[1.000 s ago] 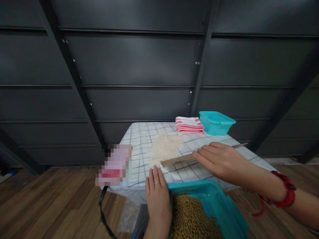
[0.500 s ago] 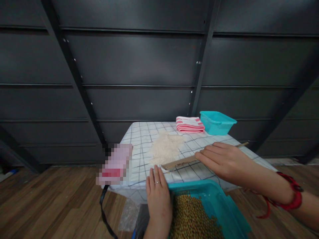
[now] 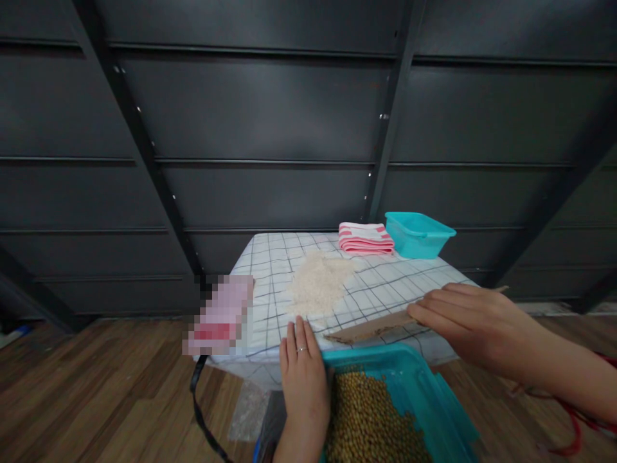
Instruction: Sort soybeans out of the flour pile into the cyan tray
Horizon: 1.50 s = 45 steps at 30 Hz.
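My right hand [image 3: 453, 321] grips a long strip of cardboard [image 3: 373, 326], its fingers over the top edge. The strip slants above the near part of the checked tablecloth [image 3: 270, 257]. Fingers straight and close together, my left hand [image 3: 303, 373] lies flat at the cloth's near edge, against the left rim of a turquoise tray [image 3: 409, 366]. Many small greenish-brown beans [image 3: 371, 418] fill much of that tray. Beyond my left fingertips, a loose heap of pale grains like rice [image 3: 321, 283] is spread on the cloth.
At the back right stand a folded pink-and-white towel [image 3: 366, 239] and a turquoise basin [image 3: 418, 236]. A blurred pink object [image 3: 224, 315] sits at the table's left edge, with a black strap [image 3: 200, 405] hanging down. Dark metal panels [image 3: 265, 109] rise behind.
My right hand has moved right and toward me with the cardboard strip, whose tip is now farther from the grains. My left hand stays in nearly the same place.
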Each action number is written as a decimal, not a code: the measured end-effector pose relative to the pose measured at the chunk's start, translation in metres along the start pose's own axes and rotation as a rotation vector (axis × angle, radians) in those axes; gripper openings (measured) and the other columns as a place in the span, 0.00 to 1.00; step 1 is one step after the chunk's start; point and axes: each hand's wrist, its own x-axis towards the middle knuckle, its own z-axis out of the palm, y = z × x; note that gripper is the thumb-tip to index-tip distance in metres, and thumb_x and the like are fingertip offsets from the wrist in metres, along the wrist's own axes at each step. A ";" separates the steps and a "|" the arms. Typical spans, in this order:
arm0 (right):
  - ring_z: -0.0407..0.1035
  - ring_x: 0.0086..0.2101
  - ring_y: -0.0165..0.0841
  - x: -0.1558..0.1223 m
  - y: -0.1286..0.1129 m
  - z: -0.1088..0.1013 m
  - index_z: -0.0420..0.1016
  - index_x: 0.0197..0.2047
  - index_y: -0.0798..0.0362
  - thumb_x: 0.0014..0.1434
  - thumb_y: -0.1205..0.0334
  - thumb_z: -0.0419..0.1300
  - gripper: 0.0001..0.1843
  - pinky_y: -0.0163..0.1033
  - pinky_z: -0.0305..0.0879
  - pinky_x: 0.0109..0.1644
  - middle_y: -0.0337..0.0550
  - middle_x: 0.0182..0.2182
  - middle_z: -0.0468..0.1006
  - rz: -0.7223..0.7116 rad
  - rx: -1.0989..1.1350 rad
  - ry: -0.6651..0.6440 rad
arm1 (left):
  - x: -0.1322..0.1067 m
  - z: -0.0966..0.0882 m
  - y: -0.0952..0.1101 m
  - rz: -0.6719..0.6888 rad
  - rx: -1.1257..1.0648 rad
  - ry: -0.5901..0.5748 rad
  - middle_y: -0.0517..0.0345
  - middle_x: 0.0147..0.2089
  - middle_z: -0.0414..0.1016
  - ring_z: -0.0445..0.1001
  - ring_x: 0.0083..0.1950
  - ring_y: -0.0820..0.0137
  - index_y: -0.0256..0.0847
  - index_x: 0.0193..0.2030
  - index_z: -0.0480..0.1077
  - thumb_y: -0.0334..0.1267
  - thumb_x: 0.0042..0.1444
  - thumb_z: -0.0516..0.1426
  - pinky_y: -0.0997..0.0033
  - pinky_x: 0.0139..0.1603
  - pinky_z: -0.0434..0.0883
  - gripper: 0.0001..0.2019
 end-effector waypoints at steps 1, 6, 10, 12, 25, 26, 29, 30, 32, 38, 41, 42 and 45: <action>0.62 0.26 0.29 -0.003 0.001 0.000 0.66 0.33 0.54 0.56 0.78 0.42 0.16 0.36 0.58 0.32 0.42 0.27 0.72 0.001 -0.017 0.008 | 0.000 0.000 0.000 0.004 -0.002 -0.006 0.39 0.58 0.62 0.59 0.59 0.56 0.27 0.56 0.58 0.29 0.46 0.49 0.52 0.54 0.65 0.27; 0.62 0.26 0.30 -0.010 0.002 0.001 0.66 0.36 0.54 0.56 0.78 0.42 0.15 0.37 0.58 0.33 0.43 0.28 0.72 0.024 -0.085 0.007 | 0.000 0.000 0.000 -0.002 -0.008 -0.024 0.39 0.59 0.61 0.59 0.59 0.55 0.27 0.57 0.58 0.29 0.45 0.49 0.53 0.54 0.64 0.28; 0.62 0.26 0.30 -0.011 0.001 0.001 0.66 0.35 0.53 0.57 0.76 0.42 0.15 0.37 0.57 0.33 0.42 0.27 0.71 0.050 -0.041 -0.026 | 0.000 -0.002 0.000 -0.005 -0.013 -0.041 0.40 0.59 0.61 0.58 0.60 0.56 0.28 0.57 0.58 0.29 0.45 0.48 0.52 0.54 0.65 0.28; 0.61 0.25 0.29 -0.010 0.000 0.000 0.66 0.33 0.53 0.59 0.75 0.41 0.15 0.36 0.57 0.32 0.41 0.25 0.70 0.042 -0.010 -0.019 | 0.001 -0.003 0.000 0.002 -0.011 -0.045 0.40 0.59 0.61 0.59 0.59 0.56 0.28 0.57 0.58 0.29 0.45 0.48 0.52 0.53 0.65 0.28; 0.62 0.22 0.27 -0.010 -0.002 -0.021 0.66 0.32 0.51 0.61 0.73 0.39 0.17 0.32 0.58 0.26 0.39 0.21 0.70 0.027 0.020 0.060 | -0.001 0.000 -0.001 0.002 0.004 -0.036 0.40 0.59 0.61 0.59 0.59 0.56 0.28 0.57 0.57 0.31 0.47 0.49 0.53 0.54 0.64 0.27; 0.62 0.22 0.27 -0.011 -0.002 -0.020 0.65 0.32 0.51 0.61 0.73 0.40 0.16 0.32 0.58 0.26 0.39 0.22 0.69 0.033 0.024 0.059 | -0.001 0.001 -0.001 0.006 0.005 -0.031 0.40 0.59 0.61 0.59 0.60 0.56 0.28 0.57 0.57 0.32 0.47 0.49 0.53 0.54 0.64 0.27; 0.61 0.23 0.27 -0.012 -0.003 -0.012 0.64 0.32 0.52 0.60 0.74 0.40 0.15 0.34 0.57 0.27 0.39 0.22 0.68 0.037 0.045 0.014 | 0.000 0.000 -0.001 0.019 0.011 -0.025 0.39 0.59 0.61 0.59 0.59 0.55 0.26 0.57 0.57 0.31 0.47 0.49 0.53 0.54 0.65 0.27; 0.60 0.22 0.27 -0.012 -0.004 -0.009 0.64 0.31 0.52 0.59 0.74 0.40 0.15 0.34 0.56 0.27 0.38 0.21 0.68 0.038 0.045 -0.004 | 0.000 -0.001 -0.001 0.017 0.012 -0.025 0.39 0.59 0.62 0.59 0.59 0.55 0.26 0.57 0.58 0.31 0.47 0.49 0.53 0.54 0.65 0.27; 0.59 0.21 0.28 -0.009 -0.008 -0.003 0.64 0.30 0.52 0.58 0.75 0.41 0.15 0.34 0.55 0.26 0.38 0.20 0.67 0.050 0.036 -0.012 | 0.001 -0.003 0.000 0.005 0.009 -0.031 0.39 0.58 0.62 0.60 0.59 0.55 0.25 0.56 0.58 0.30 0.46 0.49 0.54 0.54 0.65 0.27; 0.61 0.22 0.29 0.008 -0.015 0.020 0.66 0.30 0.55 0.56 0.76 0.42 0.14 0.35 0.56 0.27 0.39 0.20 0.69 0.026 -0.096 0.096 | 0.000 0.000 0.001 0.005 0.009 -0.006 0.39 0.59 0.62 0.59 0.59 0.56 0.27 0.56 0.58 0.28 0.47 0.47 0.52 0.54 0.65 0.27; 0.62 0.23 0.31 0.012 -0.007 0.025 0.67 0.33 0.57 0.56 0.77 0.44 0.13 0.36 0.56 0.28 0.41 0.22 0.70 -0.016 -0.201 0.132 | 0.001 0.001 0.002 -0.014 0.044 0.024 0.41 0.58 0.63 0.61 0.58 0.57 0.28 0.55 0.61 0.27 0.48 0.46 0.53 0.54 0.65 0.24; 0.63 0.23 0.31 0.011 -0.004 0.024 0.67 0.34 0.58 0.56 0.77 0.44 0.12 0.36 0.56 0.28 0.42 0.23 0.71 -0.023 -0.216 0.144 | 0.001 0.001 0.002 -0.021 0.053 0.030 0.41 0.57 0.64 0.61 0.58 0.57 0.28 0.54 0.61 0.27 0.49 0.46 0.54 0.54 0.66 0.24; 0.63 0.25 0.30 0.005 0.002 0.016 0.67 0.35 0.56 0.56 0.77 0.43 0.14 0.36 0.57 0.29 0.42 0.25 0.72 0.001 -0.168 0.148 | 0.002 0.000 0.003 -0.013 0.057 0.043 0.42 0.57 0.65 0.63 0.57 0.57 0.27 0.54 0.62 0.27 0.48 0.46 0.54 0.53 0.67 0.24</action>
